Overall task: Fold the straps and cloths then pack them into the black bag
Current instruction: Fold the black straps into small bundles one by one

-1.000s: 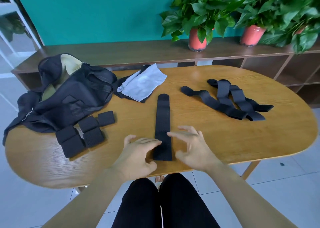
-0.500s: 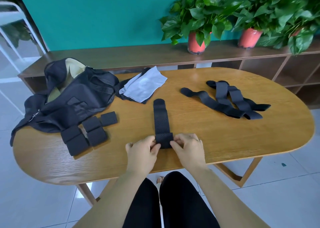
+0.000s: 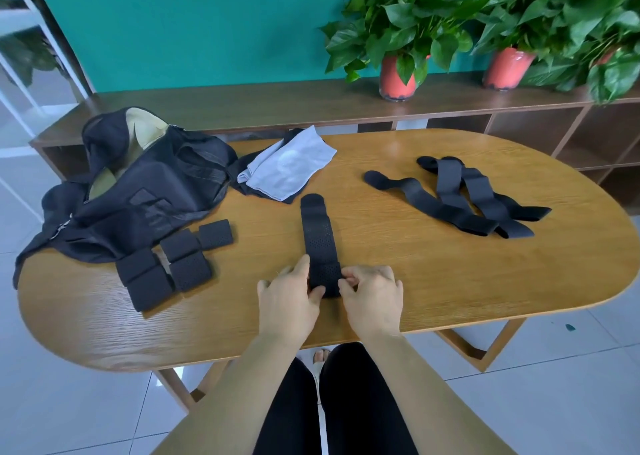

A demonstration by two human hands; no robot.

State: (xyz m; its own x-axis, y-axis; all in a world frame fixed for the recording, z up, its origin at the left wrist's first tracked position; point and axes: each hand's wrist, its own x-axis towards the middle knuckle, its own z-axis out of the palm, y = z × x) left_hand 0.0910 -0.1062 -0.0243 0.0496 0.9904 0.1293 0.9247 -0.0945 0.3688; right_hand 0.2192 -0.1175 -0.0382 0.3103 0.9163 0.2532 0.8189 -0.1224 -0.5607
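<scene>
A black perforated strap (image 3: 317, 233) lies lengthwise on the wooden table (image 3: 415, 281), its near end folded over. My left hand (image 3: 289, 300) pinches that folded end from the left, and my right hand (image 3: 372, 297) pinches it from the right. Several folded black straps (image 3: 173, 264) sit in a cluster at the left. A pile of unfolded black straps (image 3: 460, 198) lies at the right. The black bag (image 3: 138, 191) sits open at the far left, its pale lining showing. A light grey cloth (image 3: 287, 164) rests on a dark cloth beside the bag.
A low wooden shelf (image 3: 277, 105) runs behind the table, with two potted plants (image 3: 398, 39) in red pots on it. A teal wall stands behind. My legs in black trousers are under the table's near edge.
The near end of the strap has been folded over and the fold has moved further up. Both hands went from open beside the strap to pinching its folded end.
</scene>
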